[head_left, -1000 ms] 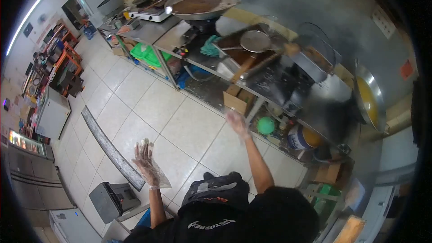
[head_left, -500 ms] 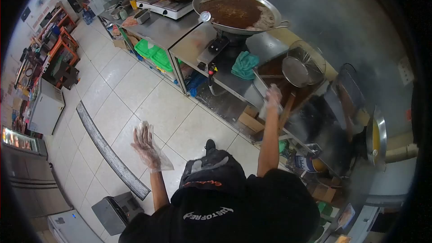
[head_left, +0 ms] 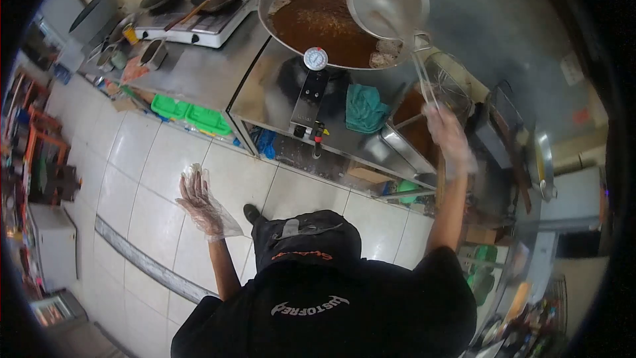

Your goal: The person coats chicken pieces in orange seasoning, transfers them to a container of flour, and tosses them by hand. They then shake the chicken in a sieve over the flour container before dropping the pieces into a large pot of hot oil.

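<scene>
My right hand [head_left: 445, 126], in a clear plastic glove, is closed around the handle of a large round mesh strainer [head_left: 389, 3]. The strainer is raised over the right side of a wide metal wok [head_left: 264, 20] holding dark brown oil [head_left: 311, 23]. Pale foam [head_left: 384, 54] floats at the wok's right edge, and a dial thermometer [head_left: 316, 59] sits at its front rim. Gloved as well, my left hand [head_left: 199, 202] hangs over the floor with its fingers spread and nothing in it.
A teal cloth [head_left: 366, 107] lies on the steel counter, beside a rectangular metal tray [head_left: 405, 147]. A wire skimmer [head_left: 448, 83] rests by the wall. At the left stands a white gas stove [head_left: 211, 34] with pans. Green trays [head_left: 189, 114] sit under the counter.
My right hand has lifted the strainer from the tray area up over the wok's right side. My left hand stays spread, shifted slightly left in view. The view has turned a little.
</scene>
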Available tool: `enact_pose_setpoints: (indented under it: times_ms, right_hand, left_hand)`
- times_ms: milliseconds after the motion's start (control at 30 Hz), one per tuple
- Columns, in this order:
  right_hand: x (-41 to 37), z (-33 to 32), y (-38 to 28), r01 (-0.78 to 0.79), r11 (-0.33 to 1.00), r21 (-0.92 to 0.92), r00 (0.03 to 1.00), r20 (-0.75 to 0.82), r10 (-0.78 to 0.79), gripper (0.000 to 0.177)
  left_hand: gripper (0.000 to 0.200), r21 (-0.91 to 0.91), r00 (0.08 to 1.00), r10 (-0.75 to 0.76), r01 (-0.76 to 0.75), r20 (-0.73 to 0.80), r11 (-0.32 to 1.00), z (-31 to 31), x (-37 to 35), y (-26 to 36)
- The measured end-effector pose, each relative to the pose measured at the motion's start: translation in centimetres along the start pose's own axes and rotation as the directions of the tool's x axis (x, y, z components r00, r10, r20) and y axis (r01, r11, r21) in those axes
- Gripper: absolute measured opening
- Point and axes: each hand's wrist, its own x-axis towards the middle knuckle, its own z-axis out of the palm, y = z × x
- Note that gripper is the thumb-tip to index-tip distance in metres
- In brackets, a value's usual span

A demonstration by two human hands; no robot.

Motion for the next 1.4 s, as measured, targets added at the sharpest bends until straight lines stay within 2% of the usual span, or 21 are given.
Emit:
enact_pose_setpoints:
  times_ms: [67,100,167,200,233,267,333,367,433,533,667,733,800,833,933,1000,1100,1167,1300,1367,1400]
  right_hand:
    - [3.2,2.4,-4.1,0.237,0.942,-0.24,0.969,-0.017,-0.248,0.028]
    - [4.9,3.2,-7.4,0.317,0.864,-0.391,0.946,0.068,-0.316,0.031]
    - [9.5,5.5,-10.5,0.048,0.885,-0.463,0.967,0.242,0.074,0.039]
    - [11.8,6.8,-8.3,0.149,0.799,-0.583,0.963,0.268,0.016,0.045]
    - [12.0,7.9,-12.4,0.07,0.756,-0.651,0.959,0.252,0.128,0.044]
    - [12.7,8.8,-12.7,0.052,0.742,-0.668,0.962,0.234,0.143,0.044]
    - [14.7,10.8,-11.4,0.351,0.754,-0.555,0.933,0.274,-0.233,0.043]
    - [15.4,11.4,-11.9,0.336,0.754,-0.564,0.938,0.269,-0.217,0.043]
    - [17.0,12.3,-12.9,0.193,0.737,-0.648,0.935,0.348,0.061,0.038]
    - [19.6,13.4,-11.4,0.22,0.637,-0.739,0.925,0.366,0.105,0.036]
    - [21.8,13.4,-9.0,0.296,0.539,-0.788,0.909,0.406,0.094,0.035]
    - [21.1,14.2,-5.9,0.328,0.57,-0.753,0.944,0.286,-0.166,0.036]
    - [19.1,14.1,-16.0,0.181,0.459,-0.87,0.889,0.345,0.302,0.036]
    - [19.2,14.3,-14.1,0.189,0.464,-0.866,0.88,0.359,0.311,0.036]
    - [19.4,11.4,-5.5,-0.086,0.623,-0.777,0.957,0.109,0.268,0.034]
    - [20.1,8.2,-3.9,0.088,0.616,-0.783,0.977,0.189,0.102,0.037]
    - [18.6,8.1,-6.0,0.029,0.541,-0.84,0.999,0.043,0.013,0.037]
    - [19.1,8.2,-3.5,-0.121,0.473,-0.873,0.985,-0.046,0.166,0.036]
    - [18.8,9.7,-3.8,-0.127,0.539,-0.833,0.983,-0.033,0.181,0.028]
    - [19.0,10.2,-4.3,0.389,0.21,-0.897,0.912,0.407,0.053,0.024]
    - [19.5,10.2,-3.8,0.385,0.206,-0.9,0.913,0.403,0.055,0.024]
  left_hand:
    - [0.068,0.015,0.999,-0.028,0.028,0.035,0.999,-1.1,4.3,0.7]
    - [0.068,0.049,0.998,-0.039,0.036,0.042,0.998,-1.6,6.5,1.5]
    - [0.067,0.058,0.994,-0.038,0.032,0.105,0.998,-2.1,10.8,2.7]
    - [0.067,0.078,0.99,-0.019,0.008,0.138,0.997,-2.8,12.4,3.1]
    - [0.068,0.052,0.991,-0.033,0.026,0.128,0.998,-3.8,14.2,3.3]
    - [0.068,0.033,0.992,-0.045,0.041,0.118,0.999,-4.9,16.1,3.5]
    - [0.068,0.053,0.989,-0.065,0.059,0.134,0.997,-6.0,19.0,4.5]
    - [0.068,0.035,0.99,-0.034,0.029,0.135,0.999,-6.4,20.1,4.9]
    - [0.068,0.022,0.993,0.001,-0.003,0.119,1.0,-7.6,22.2,5.0]
    - [0.067,-0.003,0.998,-0.001,0.001,0.056,1.0,-8.8,24.3,5.1]
    - [0.068,-0.028,1.0,-0.007,0.008,0.028,1.0,-9.9,25.2,4.0]
    - [0.068,-0.031,0.999,-0.02,0.021,0.029,0.999,-10.2,24.8,4.0]
    - [0.068,-0.049,0.999,-0.025,0.027,0.032,0.998,-10.1,25.0,3.8]
    - [0.067,-0.045,0.999,-0.023,0.025,0.049,0.999,-10.0,25.0,3.5]
    - [0.067,-0.026,0.998,-0.062,0.062,0.006,0.998,-10.4,24.5,2.8]
    - [0.068,-0.034,0.996,-0.086,0.086,0.013,0.996,-10.9,24.7,1.9]
    - [0.067,-0.059,0.997,-0.069,0.068,-0.02,0.996,-11.3,25.5,2.1]
    - [0.067,-0.063,0.996,-0.068,0.065,-0.049,0.996,-12.5,25.9,2.6]
    - [0.066,-0.044,0.996,-0.077,0.074,-0.053,0.996,-15.1,27.3,3.6]
    - [0.066,-0.019,0.995,-0.086,0.085,-0.045,0.996,-16.0,28.3,3.4]
    - [0.066,0.015,0.994,-0.098,0.099,-0.038,0.995,-16.3,28.8,3.1]
